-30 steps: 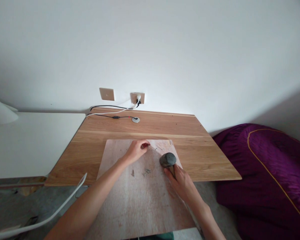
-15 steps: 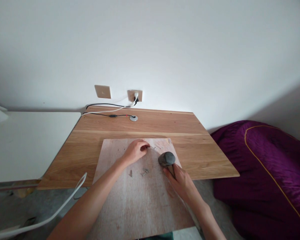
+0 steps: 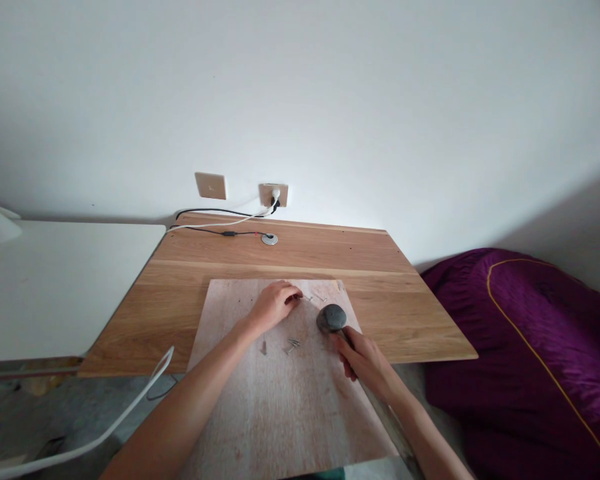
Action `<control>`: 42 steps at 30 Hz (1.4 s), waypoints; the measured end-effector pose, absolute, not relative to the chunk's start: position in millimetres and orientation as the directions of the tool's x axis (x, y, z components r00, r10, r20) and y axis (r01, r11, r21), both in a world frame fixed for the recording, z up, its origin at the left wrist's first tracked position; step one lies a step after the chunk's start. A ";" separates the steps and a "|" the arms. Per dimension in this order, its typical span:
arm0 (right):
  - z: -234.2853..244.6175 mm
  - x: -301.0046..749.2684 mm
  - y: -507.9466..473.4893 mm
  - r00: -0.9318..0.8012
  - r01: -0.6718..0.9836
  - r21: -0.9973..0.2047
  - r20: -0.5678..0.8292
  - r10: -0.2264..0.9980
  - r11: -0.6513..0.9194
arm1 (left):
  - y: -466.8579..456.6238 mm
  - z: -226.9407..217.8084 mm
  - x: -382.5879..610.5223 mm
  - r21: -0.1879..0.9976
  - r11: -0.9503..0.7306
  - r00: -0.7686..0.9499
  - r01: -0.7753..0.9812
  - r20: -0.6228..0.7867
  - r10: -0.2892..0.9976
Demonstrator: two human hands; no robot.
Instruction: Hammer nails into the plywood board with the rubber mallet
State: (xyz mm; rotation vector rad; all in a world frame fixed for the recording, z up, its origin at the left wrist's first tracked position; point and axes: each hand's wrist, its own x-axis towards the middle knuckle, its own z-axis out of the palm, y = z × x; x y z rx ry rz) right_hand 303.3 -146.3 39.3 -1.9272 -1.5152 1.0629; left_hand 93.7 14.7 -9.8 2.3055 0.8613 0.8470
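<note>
My left hand (image 3: 276, 305) is closed in a pinch at the far part of a pale wooden board (image 3: 265, 407). From its fingertips a thin nail (image 3: 308, 298) sticks out to the right. Wrapped around the handle of a hammer (image 3: 333, 318) is my right hand (image 3: 363, 357), near the board's right edge. The grey, rounded hammer head hangs just right of and nearer than the nail. Another nail (image 3: 323, 299) lies by the far right corner. A small cluster of nails (image 3: 293, 344) rests mid-board, with a small fastener (image 3: 263, 348) to its left.
Under the board is a wooden desk (image 3: 145, 313) against the wall, with cables (image 3: 215, 225) running to a socket (image 3: 273, 195). A white table (image 3: 80, 287) adjoins on the left. A white curved bar (image 3: 115, 427) rises at lower left. Purple fabric (image 3: 460, 320) bulges on the right.
The hammer head has tilted, showing more of its round face, and my right hand has shifted slightly right and down. My left hand keeps its pinch. The whole view has shifted slightly.
</note>
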 end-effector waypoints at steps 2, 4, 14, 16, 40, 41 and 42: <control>43.1 300.5 -141.8 0.108 0.531 -0.791 -0.291 0.951 -0.303 | 13.7 -10.5 93.4 0.673 -0.638 0.588 0.375 0.359 0.725; 48.7 297.0 -135.0 0.121 0.473 -0.832 -0.264 0.957 -0.290 | 12.8 -11.0 92.9 0.697 -0.611 0.574 0.374 0.344 0.743; 66.8 266.4 -96.5 0.076 0.308 -0.939 -0.139 0.987 -0.155 | 14.3 -14.3 93.8 0.756 -0.551 0.533 0.353 0.322 0.782; 64.1 262.4 -94.2 0.073 0.342 -0.926 -0.144 0.987 -0.161 | 14.0 -13.2 94.4 0.763 -0.540 0.538 0.356 0.304 0.786; 64.1 256.5 -98.4 0.088 0.398 -0.896 -0.175 0.981 -0.196 | 12.4 -6.5 93.9 0.753 -0.547 0.563 0.366 0.289 0.774; 67.3 256.4 -100.6 0.098 0.366 -0.917 -0.135 0.986 -0.162 | 12.8 -6.4 94.3 0.757 -0.541 0.568 0.366 0.279 0.774; 70.9 256.0 -102.9 0.106 0.328 -0.936 -0.098 0.990 -0.128 | 13.2 -6.4 94.7 0.758 -0.536 0.573 0.371 0.267 0.775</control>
